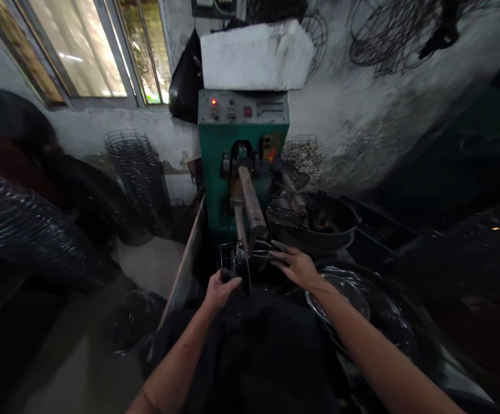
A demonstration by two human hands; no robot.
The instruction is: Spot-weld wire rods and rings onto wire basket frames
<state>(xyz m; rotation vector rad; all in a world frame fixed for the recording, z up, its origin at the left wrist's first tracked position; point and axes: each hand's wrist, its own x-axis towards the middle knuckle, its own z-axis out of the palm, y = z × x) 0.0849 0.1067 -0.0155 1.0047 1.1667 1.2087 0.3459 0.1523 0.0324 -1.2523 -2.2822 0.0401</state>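
In front of the green spot welding machine point(212, 172), a small wire frame point(250, 275) of thin shiny rods sits at the tips of the two electrode arms. The upper arm point(252, 207) is thick and reaches down toward the frame; a thinner lower arm point(240, 227) runs beneath it. My left hand point(220, 292) is closed on the frame's near left side, thumb across a rod. On the right, my right hand point(296, 265) pinches the frame's wire near the arm tips with its fingers fairly straight. Dim light hides the frame's underside.
A dark round pan point(331, 230) with wire parts stands right of the machine. Nearer, shiny wire rings point(340, 296) lie beside my right forearm. Stacked wire baskets point(135, 172) lean at left, beyond a board edge point(184, 261). A white foam box point(254, 57) rests atop the machine.
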